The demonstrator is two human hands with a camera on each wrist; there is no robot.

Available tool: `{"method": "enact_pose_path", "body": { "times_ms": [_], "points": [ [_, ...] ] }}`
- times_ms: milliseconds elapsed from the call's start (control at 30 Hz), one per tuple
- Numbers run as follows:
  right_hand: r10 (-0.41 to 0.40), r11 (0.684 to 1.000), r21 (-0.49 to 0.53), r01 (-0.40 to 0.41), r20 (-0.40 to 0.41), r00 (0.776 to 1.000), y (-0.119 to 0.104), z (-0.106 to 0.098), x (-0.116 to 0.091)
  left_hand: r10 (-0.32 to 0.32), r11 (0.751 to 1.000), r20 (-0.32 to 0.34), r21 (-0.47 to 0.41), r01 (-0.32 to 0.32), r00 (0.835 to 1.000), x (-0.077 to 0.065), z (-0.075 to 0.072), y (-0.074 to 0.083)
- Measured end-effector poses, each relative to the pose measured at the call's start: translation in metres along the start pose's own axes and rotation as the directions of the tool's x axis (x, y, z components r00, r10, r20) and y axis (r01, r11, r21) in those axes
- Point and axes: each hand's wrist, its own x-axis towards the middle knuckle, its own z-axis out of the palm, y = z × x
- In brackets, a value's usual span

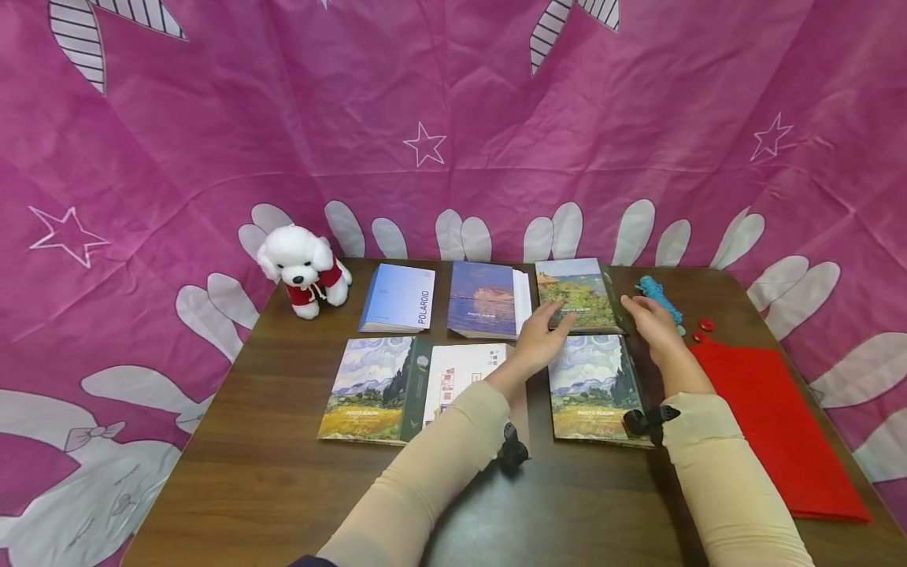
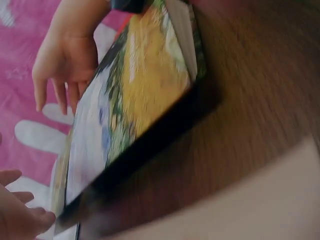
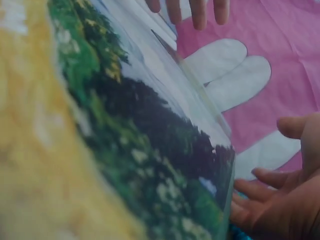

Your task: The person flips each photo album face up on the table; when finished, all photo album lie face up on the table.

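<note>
A photo album with a garden-and-house cover (image 1: 577, 291) lies in the back row at the right. My left hand (image 1: 542, 337) is at its lower left corner, fingers extended over the cover in the head view. On its other side my right hand (image 1: 653, 324) is held beside the right edge, fingers loosely spread. Neither hand grips anything. Just in front lies a wheat-field photo album (image 1: 591, 386), between my two wrists. The left wrist view shows this same album (image 2: 150, 75) close up and blurred; it also fills much of the right wrist view (image 3: 140, 135).
Left of the hands lie a purple-blue album (image 1: 482, 299), a blue Polaroid album (image 1: 399, 295), another wheat-field album (image 1: 368, 386) and a white-covered book (image 1: 453, 382), partly behind my left arm. A plush dog (image 1: 301, 268), blue yarn (image 1: 659, 298), red discs (image 1: 705, 324) and red cloth (image 1: 779, 433) flank them.
</note>
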Motion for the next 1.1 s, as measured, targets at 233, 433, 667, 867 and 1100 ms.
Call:
{"method": "enact_pose_path", "body": {
  "times_ms": [233,433,667,867,1100],
  "points": [
    [0.039,0.985,0.163,-0.058,0.116,0.992,0.007,0.001,0.001,-0.105,0.994,0.017,0.043,0.104,0.994,0.007,0.012,0.005],
    [0.038,0.969,0.237,-0.069,0.132,0.991,0.005,0.001,0.002,-0.14,0.987,0.074,0.086,0.134,0.987,0.009,0.015,0.003],
    [0.1,0.887,0.452,-0.091,0.003,0.995,0.001,0.0,0.006,-0.149,0.971,0.164,0.209,0.114,0.975,0.012,0.012,0.003],
    [0.075,0.839,0.544,0.017,-0.147,0.986,-0.009,0.003,0.002,-0.159,0.976,0.18,0.18,0.127,0.971,0.014,0.01,0.001],
    [0.066,0.691,0.719,0.076,-0.167,0.984,-0.024,0.011,-0.002,-0.127,0.979,0.163,0.178,0.098,0.978,0.017,0.012,0.007]
  ]
}}
